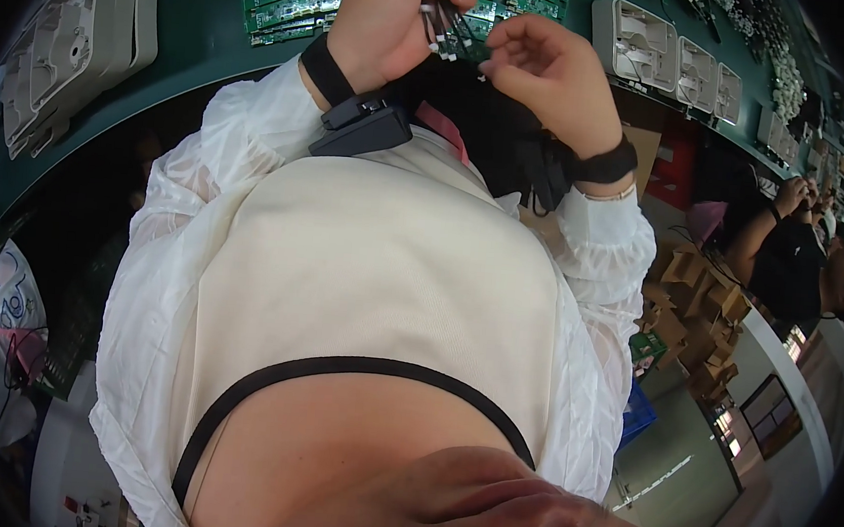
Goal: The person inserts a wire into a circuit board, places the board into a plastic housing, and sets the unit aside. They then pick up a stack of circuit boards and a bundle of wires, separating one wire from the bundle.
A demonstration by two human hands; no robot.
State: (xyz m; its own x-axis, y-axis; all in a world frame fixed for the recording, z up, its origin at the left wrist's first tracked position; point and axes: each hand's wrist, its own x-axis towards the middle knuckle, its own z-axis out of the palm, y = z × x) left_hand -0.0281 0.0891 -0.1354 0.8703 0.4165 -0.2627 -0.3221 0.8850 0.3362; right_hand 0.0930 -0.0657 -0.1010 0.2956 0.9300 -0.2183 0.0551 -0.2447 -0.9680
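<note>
My left hand (383,23) is closed around a bunch of thin black cables (444,29) with small white connectors at their ends. The connector ends hang out below its fingers. Close beside them, my right hand (556,76) pinches with thumb and forefinger at the edge of the bunch. A small white connector (482,77) shows just under those fingertips, seemingly on a cable held there. Both wrists wear black straps, with a dark box-shaped device (363,128) on the left one. Green circuit boards (289,0) lie in rows on the green table just beyond my hands.
Stacked light-grey plastic housings (72,48) stand at the table's left, and more housings (637,48) line its right side. Bundles of white-ended cables (788,84) lie farther right. Another person (790,253) works at the right; cardboard boxes (701,310) are piled below.
</note>
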